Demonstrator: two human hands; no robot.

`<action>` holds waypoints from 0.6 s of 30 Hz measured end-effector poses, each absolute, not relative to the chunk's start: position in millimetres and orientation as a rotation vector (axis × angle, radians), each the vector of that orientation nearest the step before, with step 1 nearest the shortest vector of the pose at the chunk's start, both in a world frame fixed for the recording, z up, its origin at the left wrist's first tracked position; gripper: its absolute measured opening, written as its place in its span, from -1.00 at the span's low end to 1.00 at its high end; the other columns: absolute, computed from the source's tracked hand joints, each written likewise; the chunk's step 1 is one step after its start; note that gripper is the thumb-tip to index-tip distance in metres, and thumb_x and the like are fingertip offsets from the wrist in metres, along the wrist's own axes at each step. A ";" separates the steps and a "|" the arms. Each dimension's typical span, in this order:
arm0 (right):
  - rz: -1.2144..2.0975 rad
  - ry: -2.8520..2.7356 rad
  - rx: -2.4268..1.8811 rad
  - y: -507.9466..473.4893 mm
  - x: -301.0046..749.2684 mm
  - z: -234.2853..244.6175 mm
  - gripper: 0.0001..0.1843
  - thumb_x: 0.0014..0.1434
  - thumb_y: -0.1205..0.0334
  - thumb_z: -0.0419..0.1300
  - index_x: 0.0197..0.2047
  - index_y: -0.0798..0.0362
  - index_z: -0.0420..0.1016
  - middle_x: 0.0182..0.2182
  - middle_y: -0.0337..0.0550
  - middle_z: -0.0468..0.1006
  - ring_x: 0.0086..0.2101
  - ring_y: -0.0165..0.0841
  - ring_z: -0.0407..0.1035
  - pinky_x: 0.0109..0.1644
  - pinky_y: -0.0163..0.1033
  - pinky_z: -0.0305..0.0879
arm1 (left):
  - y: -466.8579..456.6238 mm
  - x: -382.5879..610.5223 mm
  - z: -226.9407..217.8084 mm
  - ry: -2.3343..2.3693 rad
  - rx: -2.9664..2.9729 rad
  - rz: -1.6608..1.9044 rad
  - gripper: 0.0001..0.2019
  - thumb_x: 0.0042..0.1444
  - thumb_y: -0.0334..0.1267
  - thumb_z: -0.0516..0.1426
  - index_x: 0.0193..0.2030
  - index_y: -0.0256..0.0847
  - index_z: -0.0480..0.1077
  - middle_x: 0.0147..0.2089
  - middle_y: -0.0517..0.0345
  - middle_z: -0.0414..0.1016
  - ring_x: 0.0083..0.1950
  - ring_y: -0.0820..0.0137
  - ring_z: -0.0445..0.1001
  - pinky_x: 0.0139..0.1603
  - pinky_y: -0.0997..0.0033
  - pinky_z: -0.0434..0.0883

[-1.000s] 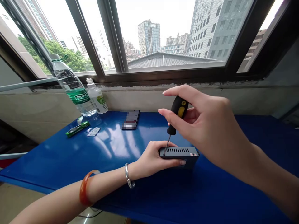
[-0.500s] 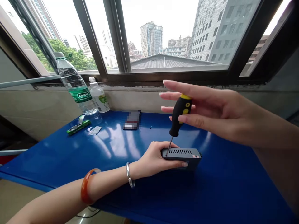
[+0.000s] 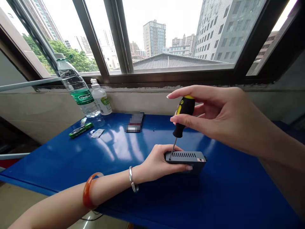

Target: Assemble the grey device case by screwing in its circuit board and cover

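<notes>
Since half a second ago, the right hand (image 3: 216, 109) has drawn its spread fingers inward, and the yellow inlays of the screwdriver (image 3: 187, 106) have turned from the handle's right side to its left. Left of them, the clear Cestbon water bottle (image 3: 82, 97) stands beside a whitish bottle (image 3: 102, 101); how full either is, I cannot tell. Thumb and fingers of the right hand close on the handle, index finger across its top. The left hand (image 3: 154, 163) clasps the grey slotted box (image 3: 186, 159) above the blue table (image 3: 116, 143), the slanted screwdriver's tip at the box's left end.
</notes>
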State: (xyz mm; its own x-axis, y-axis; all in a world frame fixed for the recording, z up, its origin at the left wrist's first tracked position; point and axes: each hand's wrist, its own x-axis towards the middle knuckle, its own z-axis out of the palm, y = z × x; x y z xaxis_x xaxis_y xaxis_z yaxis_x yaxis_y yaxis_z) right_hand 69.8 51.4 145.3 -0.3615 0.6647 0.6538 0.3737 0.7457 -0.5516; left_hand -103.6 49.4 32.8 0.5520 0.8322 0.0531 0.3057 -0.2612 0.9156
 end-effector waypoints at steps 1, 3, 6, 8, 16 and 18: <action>0.368 -1.982 -0.800 50.9 68.9 145.2 -0.58 0.01 0.16 0.35 -0.03 0.03 0.51 -0.41 -0.23 0.57 -0.51 -0.39 0.51 -0.57 -0.43 0.45 | 49.3 -103.5 32.4 0.938 1.819 0.685 -0.61 -0.05 -0.05 0.30 -0.17 -0.31 0.47 -0.40 0.21 0.42 -0.44 0.53 0.26 -0.46 0.59 0.23; 0.315 -1.976 -0.827 48.8 66.9 145.5 -0.58 0.01 0.15 0.36 -0.03 0.04 0.52 -0.51 -0.25 0.52 -0.57 -0.42 0.47 -0.62 -0.44 0.38 | 49.3 -103.4 31.9 0.935 1.815 0.678 -0.61 -0.05 -0.05 0.30 -0.16 -0.31 0.48 -0.40 0.21 0.43 -0.43 0.52 0.29 -0.44 0.59 0.25; 0.212 -1.976 -0.849 44.5 63.3 146.4 -0.59 0.00 0.14 0.36 -0.06 0.04 0.53 -0.58 -0.29 0.47 -0.62 -0.46 0.40 -0.64 -0.41 0.31 | 49.3 -103.4 31.8 0.929 1.810 0.660 -0.59 -0.03 -0.05 0.29 -0.13 -0.32 0.48 -0.36 0.17 0.47 -0.38 0.48 0.35 -0.39 0.57 0.30; 0.171 -1.964 -0.858 42.7 61.0 146.5 -0.61 -0.01 0.15 0.37 -0.08 0.05 0.54 -0.61 -0.30 0.45 -0.64 -0.48 0.36 -0.65 -0.39 0.27 | 49.5 -103.6 32.0 0.930 1.815 0.658 -0.58 -0.03 -0.05 0.29 -0.11 -0.31 0.47 -0.34 0.15 0.48 -0.36 0.46 0.37 -0.38 0.56 0.31; 0.090 -1.871 -0.951 41.1 54.4 144.0 -0.66 -0.02 0.16 0.36 -0.15 0.10 0.55 -0.61 -0.29 0.47 -0.65 -0.47 0.32 -0.66 -0.34 0.23 | 49.1 -103.2 33.2 0.921 1.788 0.659 -0.57 -0.03 -0.05 0.29 -0.10 -0.33 0.47 -0.35 0.15 0.47 -0.37 0.48 0.34 -0.38 0.56 0.31; 0.082 -1.856 -0.954 41.1 53.9 143.2 -0.66 -0.02 0.17 0.36 -0.16 0.11 0.55 -0.58 -0.26 0.51 -0.63 -0.44 0.36 -0.63 -0.33 0.27 | 48.8 -102.9 33.8 0.919 1.779 0.662 -0.57 -0.04 -0.06 0.29 -0.11 -0.33 0.47 -0.37 0.17 0.45 -0.38 0.49 0.33 -0.38 0.57 0.31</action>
State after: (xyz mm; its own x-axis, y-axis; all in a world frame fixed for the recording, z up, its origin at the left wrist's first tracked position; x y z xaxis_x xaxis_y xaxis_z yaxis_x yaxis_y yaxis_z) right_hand 53.9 41.1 143.2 -0.1827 0.6408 0.7456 0.5724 0.6859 -0.4493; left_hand -102.9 48.8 33.8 0.5640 0.8254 0.0267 0.2862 -0.2257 0.9312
